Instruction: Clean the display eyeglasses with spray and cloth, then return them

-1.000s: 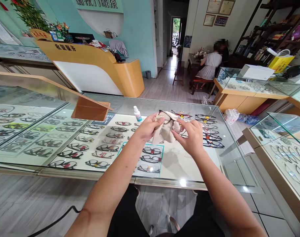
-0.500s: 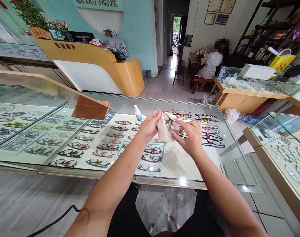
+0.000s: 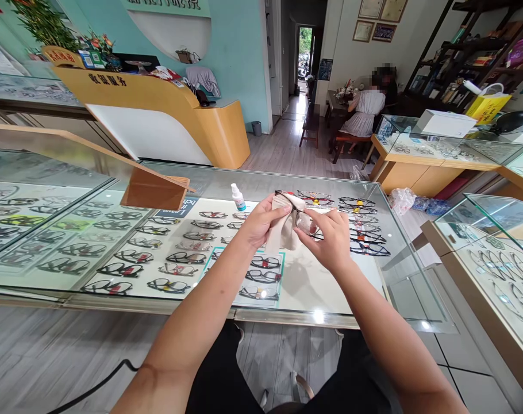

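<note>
Both of my hands are raised over a glass display counter (image 3: pixel 365 310). My left hand (image 3: pixel 259 221) pinches a beige cleaning cloth (image 3: pixel 283 233) round one lens of a pair of dark-framed glasses (image 3: pixel 303 219). My right hand (image 3: pixel 330 238) grips the other side of the glasses by the frame, fingers closed. The cloth hangs down between the two hands. A small white spray bottle (image 3: pixel 238 197) with a teal label stands on the glass just left of my left hand.
Rows of spectacle frames (image 3: pixel 175 256) lie inside the counter under the glass. A wooden stand (image 3: pixel 153 192) sits on the counter to the left. Another glass case (image 3: pixel 494 253) is at the right. A person sits at a table (image 3: pixel 365 112) far back, beyond an orange reception desk (image 3: pixel 158 109).
My left hand has shifted the cloth a little over the lens, bunching it then spreading it again. My right hand stays on the frame. The view has drifted slightly.
</note>
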Available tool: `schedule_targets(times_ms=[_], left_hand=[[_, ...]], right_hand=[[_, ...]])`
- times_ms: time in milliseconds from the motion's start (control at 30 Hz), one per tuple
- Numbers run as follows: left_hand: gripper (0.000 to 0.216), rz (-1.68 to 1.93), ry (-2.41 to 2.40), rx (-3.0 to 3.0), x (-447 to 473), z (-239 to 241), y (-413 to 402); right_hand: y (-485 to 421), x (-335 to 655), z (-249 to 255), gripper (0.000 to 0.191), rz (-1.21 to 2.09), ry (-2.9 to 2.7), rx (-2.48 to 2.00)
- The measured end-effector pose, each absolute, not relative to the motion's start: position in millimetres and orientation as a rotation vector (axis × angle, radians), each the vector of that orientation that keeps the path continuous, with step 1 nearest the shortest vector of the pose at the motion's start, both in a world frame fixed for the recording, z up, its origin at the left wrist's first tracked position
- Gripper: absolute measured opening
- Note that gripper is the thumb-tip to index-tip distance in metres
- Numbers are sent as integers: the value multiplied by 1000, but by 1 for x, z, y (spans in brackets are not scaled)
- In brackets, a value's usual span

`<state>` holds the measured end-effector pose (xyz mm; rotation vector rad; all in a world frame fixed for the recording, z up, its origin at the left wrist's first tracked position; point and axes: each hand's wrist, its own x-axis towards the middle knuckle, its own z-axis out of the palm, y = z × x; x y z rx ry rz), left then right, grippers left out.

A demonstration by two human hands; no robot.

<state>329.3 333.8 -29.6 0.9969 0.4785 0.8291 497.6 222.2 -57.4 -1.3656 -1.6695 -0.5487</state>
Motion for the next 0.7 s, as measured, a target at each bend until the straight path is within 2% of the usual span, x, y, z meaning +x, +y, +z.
schedule_targets(times_ms=[233, 533, 700], left_hand=[[59, 774, 465, 1023, 326, -27, 331], [51, 924, 531, 1000, 337, -33, 329], [68, 991, 618, 962, 335, -35, 341]], right_hand=[[222, 499, -57, 36, -534, -1666, -1342], [223, 492, -58, 35, -571, -1663, -1376], [221, 493, -55, 36, -612, -1656, -1325]])
